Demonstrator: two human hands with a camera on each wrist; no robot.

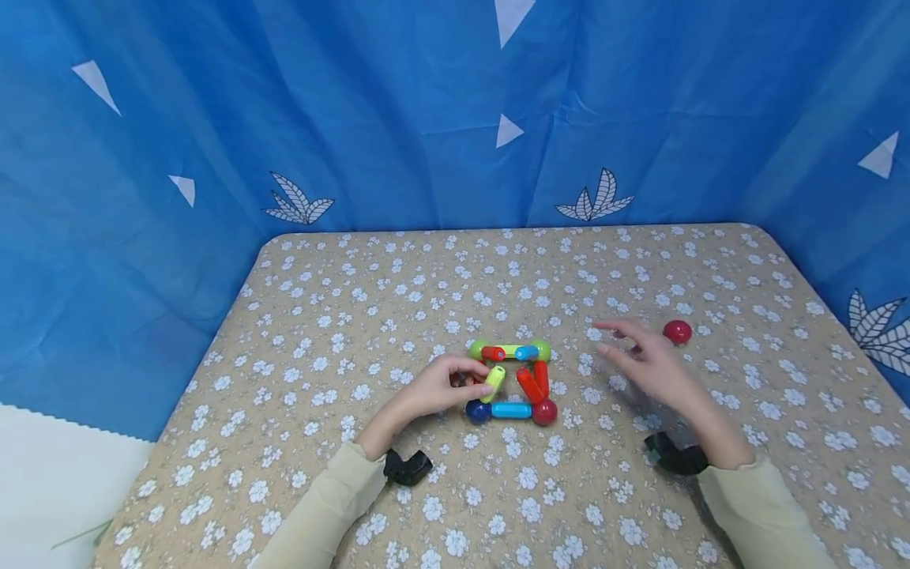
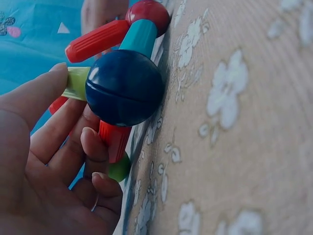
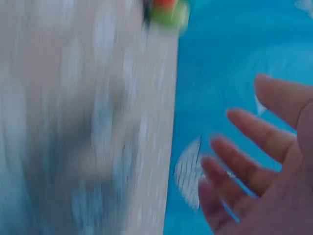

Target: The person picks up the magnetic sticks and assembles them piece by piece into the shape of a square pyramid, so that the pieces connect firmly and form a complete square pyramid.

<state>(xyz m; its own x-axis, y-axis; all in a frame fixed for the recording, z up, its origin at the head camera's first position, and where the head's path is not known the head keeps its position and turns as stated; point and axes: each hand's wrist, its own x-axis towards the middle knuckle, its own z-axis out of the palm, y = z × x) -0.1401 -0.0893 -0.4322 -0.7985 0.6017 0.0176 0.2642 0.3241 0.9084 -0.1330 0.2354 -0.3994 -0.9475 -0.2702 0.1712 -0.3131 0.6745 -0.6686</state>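
My left hand (image 1: pixel 444 386) pinches a yellow-green rod (image 1: pixel 494 384) between thumb and fingers. The rod sticks up from a dark blue ball (image 2: pixel 124 88) at the front left corner of a four-sided frame of rods and balls. A light blue rod (image 1: pixel 512 410) joins this corner to a red ball (image 1: pixel 544 412), from which a red rod (image 1: pixel 529 386) rises at a slant. Two green balls form the back corners, with a red rod (image 1: pixel 493 353) and a light blue rod (image 1: pixel 527 352) standing there. My right hand (image 1: pixel 650 363), holding nothing, hovers with fingers spread right of the frame.
A loose red ball (image 1: pixel 678 332) lies just beyond my right hand. Flowered cloth covers the table (image 1: pixel 341 316), and a blue curtain (image 1: pixel 426 118) hangs behind it and along both sides. Black straps (image 1: pixel 407 468) sit at both wrists.
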